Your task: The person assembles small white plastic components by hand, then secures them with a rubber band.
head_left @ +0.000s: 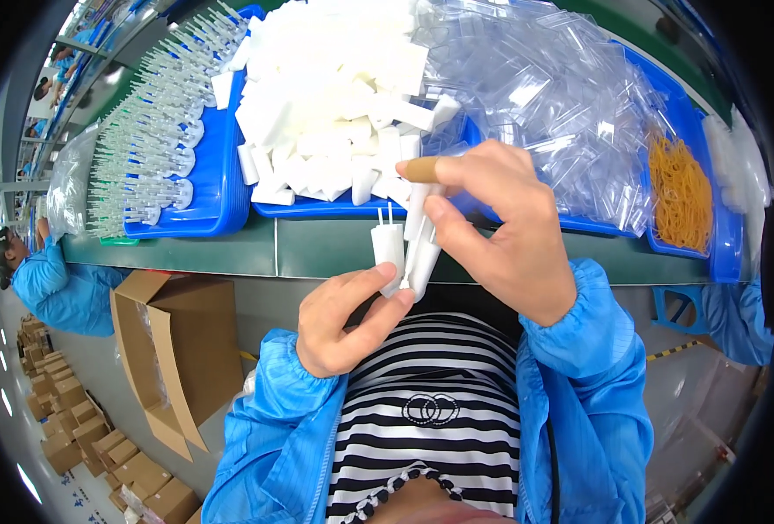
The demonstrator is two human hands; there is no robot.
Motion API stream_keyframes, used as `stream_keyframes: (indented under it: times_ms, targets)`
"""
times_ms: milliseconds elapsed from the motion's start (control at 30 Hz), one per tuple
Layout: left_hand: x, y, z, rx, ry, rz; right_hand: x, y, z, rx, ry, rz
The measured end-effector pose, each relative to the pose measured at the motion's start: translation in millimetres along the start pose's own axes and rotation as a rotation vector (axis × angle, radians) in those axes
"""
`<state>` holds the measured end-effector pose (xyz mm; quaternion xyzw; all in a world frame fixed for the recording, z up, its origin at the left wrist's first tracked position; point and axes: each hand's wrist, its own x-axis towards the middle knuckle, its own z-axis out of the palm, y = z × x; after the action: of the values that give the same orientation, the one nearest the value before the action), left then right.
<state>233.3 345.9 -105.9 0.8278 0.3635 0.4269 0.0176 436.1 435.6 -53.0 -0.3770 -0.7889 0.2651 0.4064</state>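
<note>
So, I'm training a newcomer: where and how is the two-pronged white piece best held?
Probably by the broad white body, coming from the person's side: the two thin prongs stick out at the far end, and the left hand holds the near end.

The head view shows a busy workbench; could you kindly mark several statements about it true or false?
1. Yellow rubber bands lie right of the clear plastic sleeves. True.
2. The left hand is empty. False: it holds a white two-pronged piece.
3. A finger of the right hand wears a tan cover. True.
4. The cardboard box stands on the green table. False: it is below the table's near edge.
</note>
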Motion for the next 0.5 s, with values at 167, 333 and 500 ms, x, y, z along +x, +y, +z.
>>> stream_keyframes:
  times_ms: [167,333,500]
  targets:
    - [5,2,3,-0.013,-0.046,0.019,-3,3,-4,0.153,-0.032,0.090]
    - [10,3,5,0.005,-0.072,0.007,0,1,-7,0.124,-0.019,0.102]
    - [12,0,9,0.017,-0.078,0.018,2,5,1,0.326,0.002,0.091]
